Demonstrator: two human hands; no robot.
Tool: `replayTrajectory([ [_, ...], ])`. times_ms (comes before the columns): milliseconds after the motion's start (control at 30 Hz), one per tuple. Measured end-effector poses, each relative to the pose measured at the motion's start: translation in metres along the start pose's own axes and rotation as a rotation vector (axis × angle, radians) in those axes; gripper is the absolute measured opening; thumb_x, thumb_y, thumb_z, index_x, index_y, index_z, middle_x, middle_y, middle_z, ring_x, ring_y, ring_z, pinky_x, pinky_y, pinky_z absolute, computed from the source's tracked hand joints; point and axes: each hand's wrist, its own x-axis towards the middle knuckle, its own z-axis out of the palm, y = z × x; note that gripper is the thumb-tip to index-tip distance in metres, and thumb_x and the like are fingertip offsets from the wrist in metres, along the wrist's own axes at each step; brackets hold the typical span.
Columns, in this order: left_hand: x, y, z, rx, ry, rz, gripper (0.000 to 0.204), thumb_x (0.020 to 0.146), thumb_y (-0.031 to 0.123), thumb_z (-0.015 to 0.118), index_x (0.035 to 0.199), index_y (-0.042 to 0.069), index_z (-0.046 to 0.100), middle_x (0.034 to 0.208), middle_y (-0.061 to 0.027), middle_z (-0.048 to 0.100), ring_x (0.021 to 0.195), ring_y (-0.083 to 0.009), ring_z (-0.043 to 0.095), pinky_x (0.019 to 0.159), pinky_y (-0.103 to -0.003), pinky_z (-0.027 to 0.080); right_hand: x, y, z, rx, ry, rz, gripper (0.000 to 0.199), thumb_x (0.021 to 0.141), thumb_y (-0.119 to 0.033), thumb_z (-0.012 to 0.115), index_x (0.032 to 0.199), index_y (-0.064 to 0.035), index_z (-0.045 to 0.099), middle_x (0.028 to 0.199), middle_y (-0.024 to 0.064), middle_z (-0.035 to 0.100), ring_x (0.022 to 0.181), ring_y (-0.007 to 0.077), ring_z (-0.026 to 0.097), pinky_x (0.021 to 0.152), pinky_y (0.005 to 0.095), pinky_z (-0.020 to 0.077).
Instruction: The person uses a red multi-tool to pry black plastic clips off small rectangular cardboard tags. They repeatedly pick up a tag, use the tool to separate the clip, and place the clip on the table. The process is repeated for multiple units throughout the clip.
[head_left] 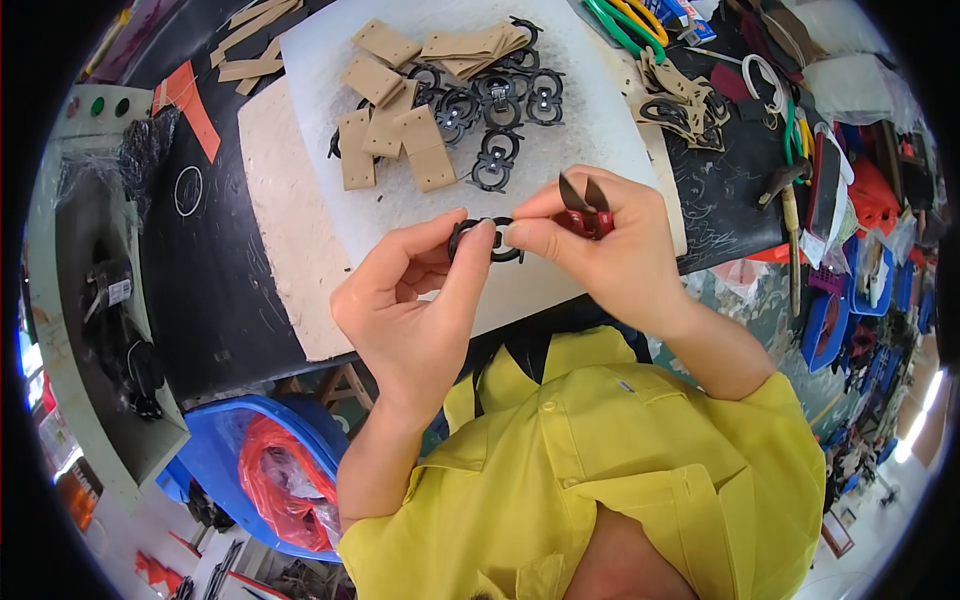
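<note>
Over the near edge of the white sheet (590,165), a small black double-ring piece (497,240) is held up between two bare hands. From where I stand, the left hand (405,295) pinches its left ring between thumb and fingertips, while the right hand (625,245) grips the other end the same way. Tucked into that right hand is a pair of red-handled snips (586,218), dark blades pointing toward the sheet's far edge.

I'd judge the piece light and fairly stiff, probably moulded plastic, its thin rings perhaps giving a little under a hard squeeze. Its smooth look suggests it could slip or twist, so the outer rims at both ends seem the best hold, leaving the middle bridge uncovered. The slender prongs look likeliest to snap.

Toward the far side of the sheet lie similar black ring pieces (497,155) and tan punched strips (425,150), which look flat and bendable. Under the sheet, a pale board (295,270) rests on the black bench (225,310).
</note>
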Motion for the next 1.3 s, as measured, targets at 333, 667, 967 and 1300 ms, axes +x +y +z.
replayTrajectory([
  [333, 0.0, 0.008, -0.01, -0.01, -0.015, -0.076, 0.013, 0.073, -0.003, 0.069, 0.084, -0.008, 0.063, 0.066, -0.0074, 0.063, 0.057, -0.0088, 0.06, 0.053, -0.017, 0.046, -0.004, 0.011, -0.001, -0.391, 0.011, -0.726, 0.033, 0.059, -0.001, 0.074, 0.089, -0.001, 0.063, 0.077, 0.0065, 0.059, 0.059, 0.0198, 0.059, 0.048, 0.0279, 0.0478],
  [667, -0.001, -0.003, -0.013, -0.316, -0.43, -0.3, 0.018, 0.078, -0.001, 0.065, 0.096, -0.005, 0.062, 0.08, -0.005, 0.062, 0.069, -0.0063, 0.056, 0.062, -0.019, 0.045, 0.012, 0.007, -0.006, -0.379, -0.086, -0.778, 0.03, 0.063, 0.004, 0.068, 0.092, -0.0023, 0.064, 0.078, 0.0066, 0.061, 0.062, 0.018, 0.06, 0.05, 0.0272, 0.0485],
  [967, -0.012, -0.007, -0.01, -0.138, 0.0, -0.083, 0.02, 0.075, -0.004, 0.068, 0.094, -0.006, 0.063, 0.08, -0.0079, 0.064, 0.069, -0.008, 0.059, 0.062, -0.02, 0.048, -0.007, -0.004, 0.001, 0.028, -0.093, 0.075, 0.015, 0.072, -0.008, 0.072, 0.083, -0.0001, 0.064, 0.073, 0.0057, 0.06, 0.051, 0.0062, 0.047, 0.046, 0.0195, 0.0377],
  [1300, -0.012, -0.007, -0.014, -0.046, 0.034, -0.083, 0.017, 0.073, -0.004, 0.068, 0.089, -0.007, 0.063, 0.07, -0.007, 0.064, 0.062, -0.0077, 0.06, 0.058, -0.02, 0.049, -0.011, 0.002, 0.004, -0.583, -0.055, -0.734, 0.033, 0.061, -0.004, 0.074, 0.09, -0.0007, 0.06, 0.081, 0.0079, 0.058, 0.062, 0.0195, 0.06, 0.049, 0.0278, 0.0499],
])
